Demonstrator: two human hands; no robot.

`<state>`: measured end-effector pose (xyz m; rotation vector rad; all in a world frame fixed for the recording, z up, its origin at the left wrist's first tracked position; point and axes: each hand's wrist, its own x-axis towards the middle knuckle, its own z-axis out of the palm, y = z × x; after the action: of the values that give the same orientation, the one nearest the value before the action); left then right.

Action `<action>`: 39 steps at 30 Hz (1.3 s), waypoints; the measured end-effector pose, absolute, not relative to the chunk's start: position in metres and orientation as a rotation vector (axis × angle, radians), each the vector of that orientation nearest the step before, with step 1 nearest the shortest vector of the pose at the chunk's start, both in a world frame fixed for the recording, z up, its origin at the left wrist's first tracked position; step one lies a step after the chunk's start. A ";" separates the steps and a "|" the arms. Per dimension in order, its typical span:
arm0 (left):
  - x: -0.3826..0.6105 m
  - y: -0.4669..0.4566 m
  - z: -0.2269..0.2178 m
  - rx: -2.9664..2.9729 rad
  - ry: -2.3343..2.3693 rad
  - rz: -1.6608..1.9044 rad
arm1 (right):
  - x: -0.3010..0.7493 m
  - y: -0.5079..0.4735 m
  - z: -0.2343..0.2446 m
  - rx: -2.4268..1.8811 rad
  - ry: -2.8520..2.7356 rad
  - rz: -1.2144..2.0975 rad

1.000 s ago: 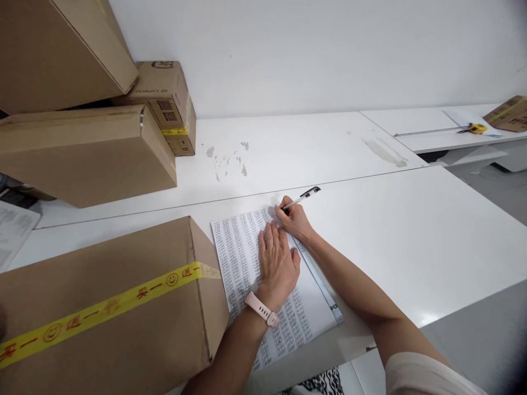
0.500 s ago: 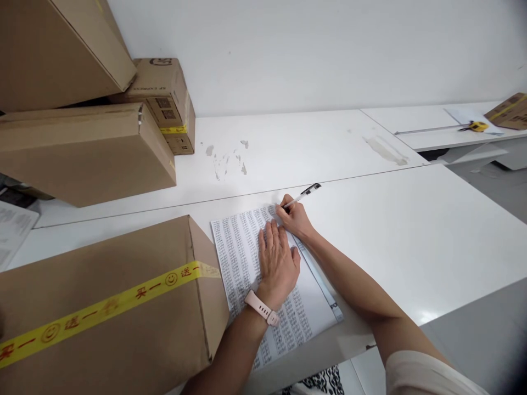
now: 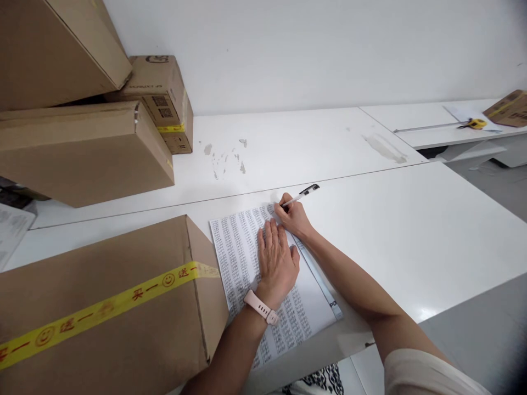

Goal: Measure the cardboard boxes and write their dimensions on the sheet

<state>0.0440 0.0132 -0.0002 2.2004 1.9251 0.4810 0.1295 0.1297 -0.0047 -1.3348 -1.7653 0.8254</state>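
Observation:
A printed sheet [image 3: 242, 258] dense with small text lies on the white table [image 3: 411, 230] in front of me. My left hand [image 3: 276, 262], with a pale pink watch on the wrist, lies flat on the sheet with its fingers stretched out. My right hand [image 3: 293, 218] is closed round a pen [image 3: 302, 194] with a black cap end, and the pen's tip rests at the sheet's top right corner. The two hands touch each other.
A large cardboard box [image 3: 102, 307] with yellow tape stands just left of the sheet. More boxes [image 3: 82, 148] are stacked at the back left against the white wall. A yellow tape measure [image 3: 476, 124] and another box [image 3: 508, 108] lie on the far right table.

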 end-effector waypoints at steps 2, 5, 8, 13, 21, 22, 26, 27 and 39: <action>0.044 0.013 0.000 2.201 1.924 0.486 | 0.129 0.130 -0.004 -1.338 -1.757 0.825; 0.044 0.013 0.001 2.198 1.915 0.480 | 0.130 0.130 -0.004 -1.340 -1.746 0.838; 0.044 0.014 0.001 2.201 1.913 0.477 | 0.131 0.131 -0.005 -1.333 -1.752 0.841; 0.044 0.013 -0.001 2.204 1.927 0.479 | 0.131 0.131 -0.006 -1.325 -1.758 0.825; 0.044 0.013 -0.002 2.202 1.926 0.496 | 0.130 0.131 -0.005 -1.343 -1.738 0.823; 0.044 0.013 -0.002 2.199 1.923 0.497 | 0.130 0.131 -0.005 -1.347 -1.742 0.819; 0.044 0.013 -0.002 2.191 1.923 0.489 | 0.131 0.131 -0.004 -1.348 -1.757 0.819; 0.044 0.014 -0.002 2.190 1.922 0.484 | 0.131 0.131 -0.005 -1.344 -1.754 0.822; 0.044 0.014 0.000 2.190 1.916 0.465 | 0.131 0.132 -0.006 -1.352 -1.716 0.836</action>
<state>0.0437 0.0137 0.0003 2.1902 1.9161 0.4646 0.1309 0.1315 -0.0059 -1.3522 -1.7161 0.8359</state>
